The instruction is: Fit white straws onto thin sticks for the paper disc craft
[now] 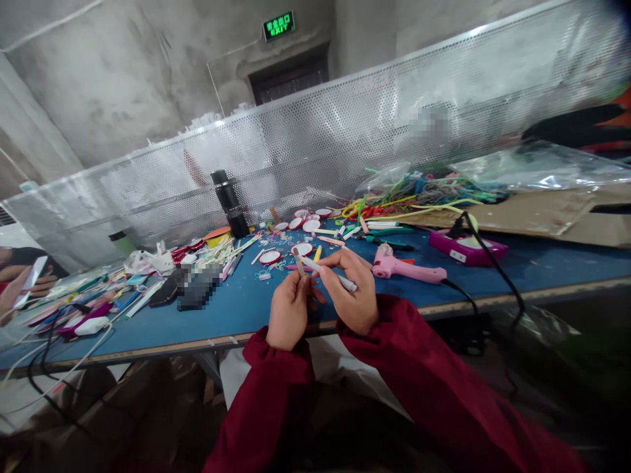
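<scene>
Two hands grip one thin white stick (328, 272): left hand (288, 312) closed low, right hand (352, 292) pinching midway.

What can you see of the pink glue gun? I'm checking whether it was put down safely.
The pink glue gun lies on its side on the blue table, just right of the person's right hand and not touching it. Its body looks like glossy plastic, its nozzle end towards the hands. A black cord leaves its right end and drops over the table's front edge. No hand holds it.
</scene>
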Available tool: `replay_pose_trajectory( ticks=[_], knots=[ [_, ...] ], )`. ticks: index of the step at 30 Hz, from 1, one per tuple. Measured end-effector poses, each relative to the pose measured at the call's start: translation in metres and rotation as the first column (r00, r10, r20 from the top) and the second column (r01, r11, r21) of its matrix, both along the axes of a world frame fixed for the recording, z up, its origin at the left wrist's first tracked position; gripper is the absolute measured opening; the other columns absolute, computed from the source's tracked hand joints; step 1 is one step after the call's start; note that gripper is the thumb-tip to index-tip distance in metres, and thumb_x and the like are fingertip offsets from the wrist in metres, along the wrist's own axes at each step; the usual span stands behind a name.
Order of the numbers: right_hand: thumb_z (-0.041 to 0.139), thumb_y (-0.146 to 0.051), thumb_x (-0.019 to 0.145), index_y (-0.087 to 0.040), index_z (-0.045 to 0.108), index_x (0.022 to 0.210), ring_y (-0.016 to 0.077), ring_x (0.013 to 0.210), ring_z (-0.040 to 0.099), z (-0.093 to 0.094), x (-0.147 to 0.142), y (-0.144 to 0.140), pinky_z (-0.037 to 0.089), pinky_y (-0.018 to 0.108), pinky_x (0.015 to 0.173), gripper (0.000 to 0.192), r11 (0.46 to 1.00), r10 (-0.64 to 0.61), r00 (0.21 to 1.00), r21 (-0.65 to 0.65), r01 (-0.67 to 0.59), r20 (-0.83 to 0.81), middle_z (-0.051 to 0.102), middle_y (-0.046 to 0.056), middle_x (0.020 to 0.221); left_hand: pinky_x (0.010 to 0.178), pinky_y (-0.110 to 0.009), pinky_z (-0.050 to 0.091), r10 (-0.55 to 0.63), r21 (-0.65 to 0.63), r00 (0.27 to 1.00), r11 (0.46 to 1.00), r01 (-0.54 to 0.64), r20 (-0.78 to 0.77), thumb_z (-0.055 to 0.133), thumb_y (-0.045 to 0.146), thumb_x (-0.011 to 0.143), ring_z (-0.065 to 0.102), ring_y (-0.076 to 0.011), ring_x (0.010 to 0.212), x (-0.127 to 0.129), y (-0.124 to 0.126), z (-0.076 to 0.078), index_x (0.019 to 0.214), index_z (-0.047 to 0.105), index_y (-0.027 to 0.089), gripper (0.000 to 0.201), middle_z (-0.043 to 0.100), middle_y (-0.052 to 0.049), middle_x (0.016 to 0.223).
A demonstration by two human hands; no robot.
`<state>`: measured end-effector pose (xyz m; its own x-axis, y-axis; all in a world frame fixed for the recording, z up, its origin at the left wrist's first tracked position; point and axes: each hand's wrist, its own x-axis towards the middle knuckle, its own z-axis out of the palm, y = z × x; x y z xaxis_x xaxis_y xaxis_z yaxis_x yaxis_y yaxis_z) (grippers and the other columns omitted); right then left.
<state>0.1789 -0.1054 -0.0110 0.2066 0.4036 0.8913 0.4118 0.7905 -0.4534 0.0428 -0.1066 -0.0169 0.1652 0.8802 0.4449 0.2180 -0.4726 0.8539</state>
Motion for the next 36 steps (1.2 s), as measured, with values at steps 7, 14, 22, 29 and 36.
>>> replay_pose_trajectory(
  ticks=[7, 14, 22, 29, 36],
  knots=[
    [0.058, -0.019, 0.091, -0.024, 0.064, 0.082, 0.0187, 0.073, 0.063, 0.0008, 0.0009, -0.0008, 0.044, 0.037, 0.076, 0.012, 1.000, 0.001, 1.000, -0.012, -0.001, 0.002, 0.069, -0.001, 0.072, 0.059, -0.025, 0.042, -0.001, -0.006, 1.000, 1.000, 0.001, -0.007, 0.046, 0.044, 0.104, 0.056, -0.0144, 0.058, -0.0003, -0.0005, 0.0005, 0.091, 0.060, 0.020, 0.030, 0.062, 0.001, 0.066],
    [0.059, -0.020, 0.090, -0.024, 0.064, 0.081, 0.0197, 0.074, 0.063, 0.0003, 0.0016, -0.0012, 0.045, 0.037, 0.077, 0.012, 1.000, -0.006, 0.999, -0.014, 0.006, 0.032, 0.070, -0.001, 0.070, 0.059, -0.025, 0.042, 0.012, -0.002, 1.000, 1.000, -0.013, -0.011, 0.046, 0.042, 0.103, 0.055, -0.0146, 0.058, 0.0001, -0.0013, 0.0017, 0.090, 0.059, 0.020, 0.028, 0.059, 0.002, 0.064],
    [0.059, -0.021, 0.091, -0.024, 0.064, 0.082, 0.0197, 0.075, 0.064, -0.0001, 0.0012, -0.0018, 0.045, 0.037, 0.075, 0.010, 0.999, 0.002, 1.000, -0.042, 0.000, 0.026, 0.071, 0.000, 0.072, 0.059, -0.025, 0.041, 0.020, 0.001, 1.000, 1.000, -0.020, -0.016, 0.046, 0.042, 0.104, 0.055, -0.0140, 0.058, -0.0003, -0.0011, 0.0009, 0.086, 0.056, 0.021, 0.030, 0.062, 0.001, 0.068],
    [0.058, -0.021, 0.090, -0.025, 0.064, 0.082, 0.0195, 0.073, 0.063, -0.0003, 0.0018, -0.0014, 0.045, 0.037, 0.075, 0.011, 0.999, 0.000, 1.000, -0.032, 0.000, 0.008, 0.071, -0.001, 0.072, 0.061, -0.026, 0.043, 0.013, -0.006, 1.000, 1.000, -0.013, -0.019, 0.045, 0.044, 0.104, 0.056, -0.0142, 0.059, -0.0002, -0.0011, 0.0010, 0.087, 0.056, 0.021, 0.031, 0.064, 0.000, 0.071],
    [0.058, -0.021, 0.090, -0.025, 0.064, 0.081, 0.0198, 0.073, 0.063, -0.0011, 0.0013, -0.0004, 0.045, 0.038, 0.075, 0.011, 0.999, -0.010, 1.000, -0.035, 0.010, 0.002, 0.070, -0.001, 0.071, 0.062, -0.027, 0.044, 0.024, 0.004, 0.999, 1.000, -0.024, -0.035, 0.045, 0.044, 0.104, 0.057, -0.0149, 0.060, -0.0010, 0.0008, -0.0003, 0.086, 0.057, 0.021, 0.031, 0.066, 0.000, 0.071]
  ],
)
